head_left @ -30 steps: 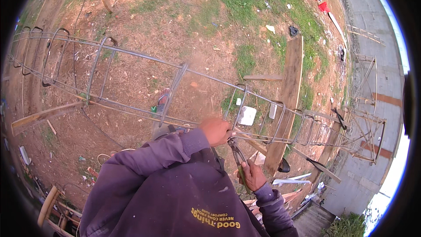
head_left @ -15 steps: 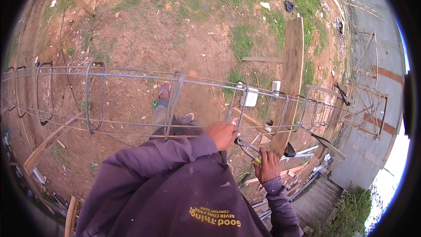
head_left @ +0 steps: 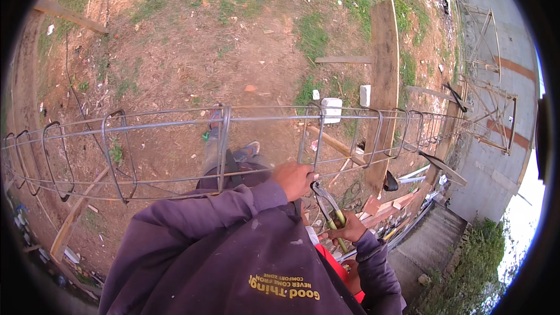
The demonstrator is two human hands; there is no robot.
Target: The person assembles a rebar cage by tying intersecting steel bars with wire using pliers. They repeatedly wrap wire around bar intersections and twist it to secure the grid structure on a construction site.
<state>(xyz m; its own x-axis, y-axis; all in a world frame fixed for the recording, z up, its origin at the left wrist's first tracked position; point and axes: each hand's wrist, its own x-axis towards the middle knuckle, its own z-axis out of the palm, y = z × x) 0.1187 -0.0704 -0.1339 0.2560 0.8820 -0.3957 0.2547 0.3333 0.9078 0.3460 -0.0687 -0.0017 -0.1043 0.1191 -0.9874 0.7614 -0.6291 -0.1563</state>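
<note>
A long cage of steel bars and rectangular stirrups [head_left: 265, 118] stretches across the view in front of me. My left hand [head_left: 293, 181] is closed round its near lower bar, beside a stirrup. Whether its fingers also pinch a tie wire is hidden. Pincers [head_left: 325, 201] with yellow-green handles have their jaws against the cage by my left fingertips. Around those handles, my right hand [head_left: 350, 227] is closed, lower and to the right. The jaws are too small to show what they grip.
A wide wooden plank [head_left: 384, 64] passes beneath the cage on the right. White blocks [head_left: 332, 111] lie beside it. Another timber [head_left: 79, 216] slants under the cage at left. Scrap boards [head_left: 391, 210] are heaped at lower right, near a concrete slab [head_left: 429, 236]. My sandalled foot [head_left: 251, 149] shows below.
My right hand has moved down and toward my body, swinging the pincer handles to a steeper angle. My left hand stays at the same joint. Something red now shows below my right hand.
</note>
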